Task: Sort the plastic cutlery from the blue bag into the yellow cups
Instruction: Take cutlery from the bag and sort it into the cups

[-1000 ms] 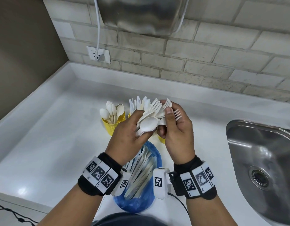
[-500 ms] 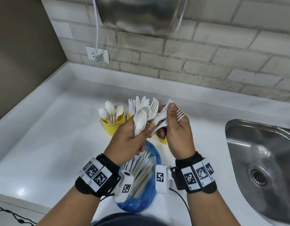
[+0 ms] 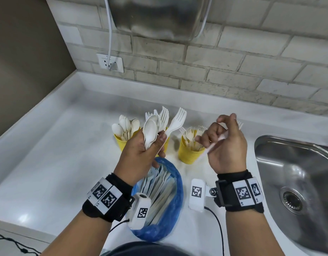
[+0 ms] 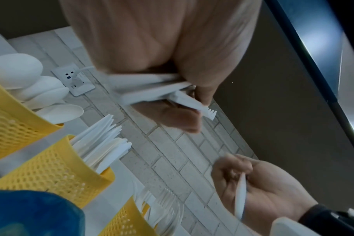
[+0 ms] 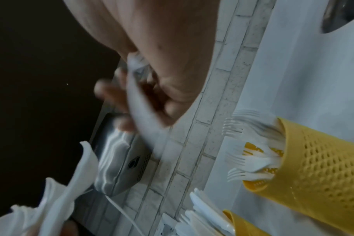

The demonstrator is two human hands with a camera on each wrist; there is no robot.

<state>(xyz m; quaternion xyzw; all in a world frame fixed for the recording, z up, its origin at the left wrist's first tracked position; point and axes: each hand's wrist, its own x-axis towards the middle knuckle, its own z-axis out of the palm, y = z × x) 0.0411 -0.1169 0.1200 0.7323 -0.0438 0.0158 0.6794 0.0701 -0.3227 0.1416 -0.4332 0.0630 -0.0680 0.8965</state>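
The white desk [image 3: 48,163] runs from the brown side wall to the steel sink [image 3: 297,182] at the right, with a pale brick wall [image 3: 233,61] behind it; a metal appliance [image 3: 159,15] hangs on that wall, its white cable going down to a socket [image 3: 110,62]. Near the front edge lies the blue bag [image 3: 170,209], mouth open towards the cups, with white cutlery inside it; the left wrist camera covers part of it. Behind the bag stand three yellow cups in a row; the left cup [image 3: 120,141] holds spoons, the middle cup [image 4: 51,172] holds knives and is mostly hidden behind the left hand in the head view, the right cup [image 3: 189,154] holds forks. The left hand [image 3: 141,154] is raised above the bag and in front of the middle cup, fingers curled round a bunch of cutlery [image 3: 159,124], spoons and forks fanned upward. The right hand [image 3: 225,143] is held well apart from it, just beside the right cup, fingers and thumb pinching a single fork [image 3: 214,143] by its handle; the tines [image 3: 239,124] show past the knuckles, blurred.
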